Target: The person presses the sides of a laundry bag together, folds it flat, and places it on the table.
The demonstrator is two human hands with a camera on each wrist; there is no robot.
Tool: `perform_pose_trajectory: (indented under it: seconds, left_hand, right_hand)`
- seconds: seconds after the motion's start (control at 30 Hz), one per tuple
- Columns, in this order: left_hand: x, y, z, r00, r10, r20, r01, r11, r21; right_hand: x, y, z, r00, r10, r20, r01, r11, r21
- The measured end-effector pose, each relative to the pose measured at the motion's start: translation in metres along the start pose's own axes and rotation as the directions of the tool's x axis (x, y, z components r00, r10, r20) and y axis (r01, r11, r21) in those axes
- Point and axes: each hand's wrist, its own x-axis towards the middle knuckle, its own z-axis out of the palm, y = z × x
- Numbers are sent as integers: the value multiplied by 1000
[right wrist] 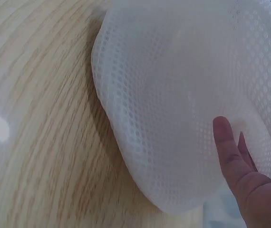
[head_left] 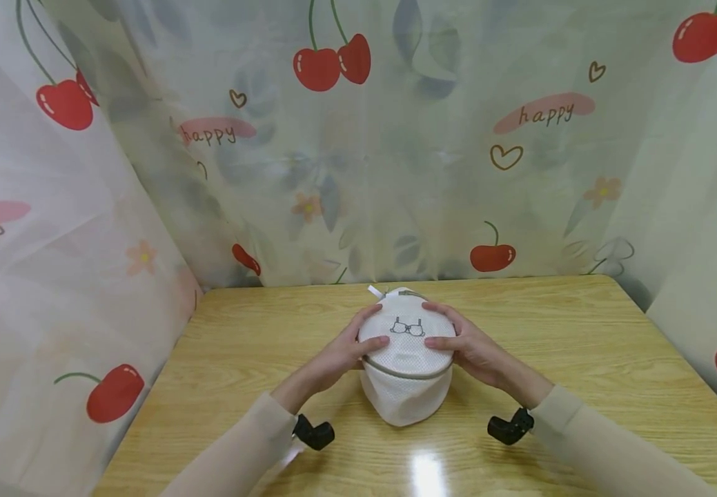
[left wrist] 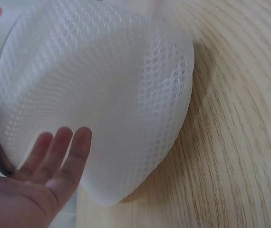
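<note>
A white mesh bra laundry bag (head_left: 406, 397) stands on the table, rounded, with a dark zipper round its lid and a small bra drawing on top. My left hand (head_left: 358, 342) holds it from the left, thumb over the lid. From the right, my right hand (head_left: 471, 345) grips it likewise, thumb on the lid's front part. In the left wrist view, several fingers (left wrist: 76, 152) lie along the mesh wall (left wrist: 121, 104). The right wrist view shows fingers (right wrist: 228, 142) against the bag's other side (right wrist: 169, 109). A white zipper tab (head_left: 375, 292) sticks up at the back.
The wooden table (head_left: 259, 331) reaches back to a curtain (head_left: 364, 172) printed with cherries, hearts and "happy". More curtain hangs at both sides. Black wrist cameras (head_left: 315, 433) are strapped at both cuffs, low over the table.
</note>
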Motion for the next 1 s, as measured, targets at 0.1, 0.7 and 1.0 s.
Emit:
perform_pose_trajectory:
  seconds: [0.1, 0.7, 1.0]
  left_hand:
    - [-8, 3, 0, 999, -23, -49, 22, 1000, -5]
    - [-57, 12, 43, 975, -154, -163, 110, 962, -252]
    - [-61, 10, 53, 960, -138, -243, 60, 952, -300]
  right_hand:
    - [0, -1, -3, 1000, 7, 1, -7, 1000, -22]
    - [-1, -12, -16, 1000, 16, -22, -22, 953, -303]
    - [35, -45, -28, 1000, 21, 11, -12, 857, -515]
